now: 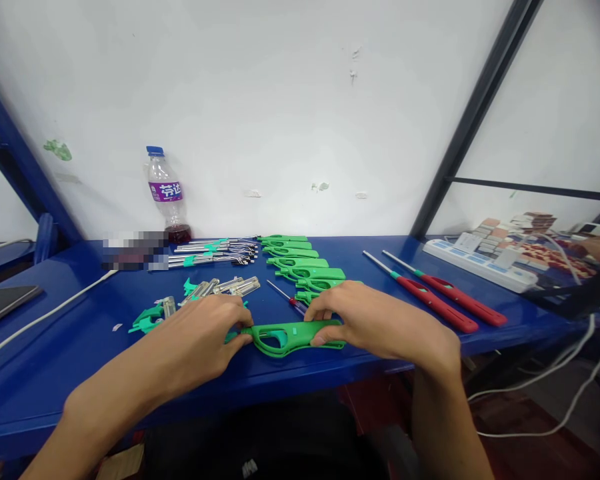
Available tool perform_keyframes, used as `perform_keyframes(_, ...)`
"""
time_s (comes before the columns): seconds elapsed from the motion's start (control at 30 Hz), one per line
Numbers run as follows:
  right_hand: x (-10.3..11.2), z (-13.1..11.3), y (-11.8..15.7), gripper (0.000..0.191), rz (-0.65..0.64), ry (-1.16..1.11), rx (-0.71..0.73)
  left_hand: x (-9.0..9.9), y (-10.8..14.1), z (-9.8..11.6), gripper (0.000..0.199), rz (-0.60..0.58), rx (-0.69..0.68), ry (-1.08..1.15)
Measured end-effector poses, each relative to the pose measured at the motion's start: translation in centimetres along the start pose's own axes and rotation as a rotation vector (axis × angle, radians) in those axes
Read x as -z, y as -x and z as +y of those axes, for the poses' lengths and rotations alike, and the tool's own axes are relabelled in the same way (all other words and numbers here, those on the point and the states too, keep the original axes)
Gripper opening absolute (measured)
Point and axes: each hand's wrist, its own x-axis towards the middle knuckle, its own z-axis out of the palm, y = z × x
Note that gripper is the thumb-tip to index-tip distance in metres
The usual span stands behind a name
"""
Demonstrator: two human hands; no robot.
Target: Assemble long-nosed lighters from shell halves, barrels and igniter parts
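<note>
A green lighter casing (296,335) lies near the front edge of the blue table, with a teal trigger showing in its loop. My left hand (213,327) pinches its narrow left end between thumb and fingers. Around its wide right end, my right hand (350,317) is closed, thumb in front and fingers behind. Just behind the casing rests a screwdriver (298,306) with a purplish handle, partly hidden by my right hand. Several more green casings (305,263) form a column behind it. Clear fuel tanks (230,287) and teal plastic parts (147,320) lie beyond my left hand.
Metal lighter tubes with wires (210,253) lie at the back. Two red long-necked lighters (437,300) sit on the right, near a white power strip (480,263). A bottle (167,197) stands against the wall; a white cable (45,317) crosses the table's left side.
</note>
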Motion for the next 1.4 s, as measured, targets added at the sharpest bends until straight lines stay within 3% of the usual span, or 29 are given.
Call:
perform_keyframes(0.7,-0.3,0.2,-0.8,0.021,-0.081,0.010,-0.017,-0.6,-0.1,-0.4,0.022,0.018,-0.025,0.050)
perform_keyframes(1.4,-0.4,0.1,-0.9,0.020,-0.066,0.020,-0.017,-0.7,0.0,-0.7,0.020,0.001,-0.039,0.050)
